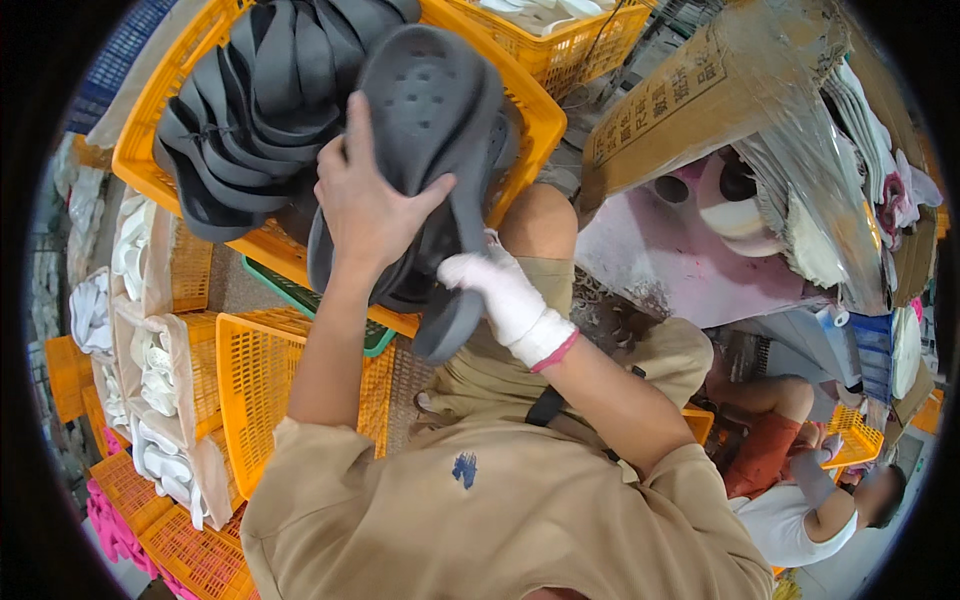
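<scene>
1. The left hand (365, 205), bare, is spread over the upper of a dark grey foam clog (425, 120), thumb on the right side and fingers wrapped round the left, so it is clamped on the shoe.
2. The right hand (505, 295), in a white glove with a pink cuff, closes on the clog's lower end, about the heel strap; the gloved fingers curl under, and how tightly they pinch cannot be told.
3. The clog is held up in front of the chest, just over the near right corner of an orange plastic crate (520, 100) packed with a fan of matching dark grey clogs (260, 110).
4. To handle it well, I would judge it best to keep the left hand steady as the anchor and let the gloved fingers work the strap end, holding the shoe clear of the crate rim.
5. To the left stand more orange crates (245, 385) and rows of white soles (160, 370); to the right a cardboard box (665, 100) and a pink-stained bench (660, 250).
6. Another person (810, 500) sits at the lower right, partly cut off.
7. The clog's underside, the gloved fingertips and whatever lies beneath the shoe are hidden.
</scene>
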The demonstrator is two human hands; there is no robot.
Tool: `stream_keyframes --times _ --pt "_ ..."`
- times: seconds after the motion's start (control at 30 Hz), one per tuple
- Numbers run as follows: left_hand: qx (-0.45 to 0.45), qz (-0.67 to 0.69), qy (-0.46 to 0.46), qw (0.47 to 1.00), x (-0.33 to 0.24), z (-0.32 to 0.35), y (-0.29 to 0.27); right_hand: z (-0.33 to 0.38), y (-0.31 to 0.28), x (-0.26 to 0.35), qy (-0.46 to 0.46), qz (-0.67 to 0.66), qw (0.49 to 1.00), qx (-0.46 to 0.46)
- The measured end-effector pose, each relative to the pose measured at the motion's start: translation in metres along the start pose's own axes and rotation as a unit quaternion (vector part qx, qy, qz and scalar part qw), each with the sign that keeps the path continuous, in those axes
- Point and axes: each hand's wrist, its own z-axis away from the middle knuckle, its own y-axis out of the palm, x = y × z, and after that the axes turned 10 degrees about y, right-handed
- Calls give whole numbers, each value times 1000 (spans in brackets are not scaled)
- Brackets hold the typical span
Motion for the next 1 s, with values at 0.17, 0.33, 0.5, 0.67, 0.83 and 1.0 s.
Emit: stream_keyframes --times 0.17,0.33,0.5,0.67,0.83,1.0 --pt "83 23 -192 978 -5 -36 33 26 10 52 40 -39 998 -39" --pt "22 -86 -150 985 8 -17 30 1 2 75 -99 365 892 -246" --pt "49 490 -129 861 6 12 10 4 1 51 -176 407 891 -96" --pt "31 609 -365 704 -47 19 -5 70 1 65 -228 383 887 -121" --pt "65 693 -259 669 -138 91 23 172 -54 9 -306 396 844 -194" --pt "382 598 -150 689 -174 168 93 287 -96 6 -243 -62 856 -452"
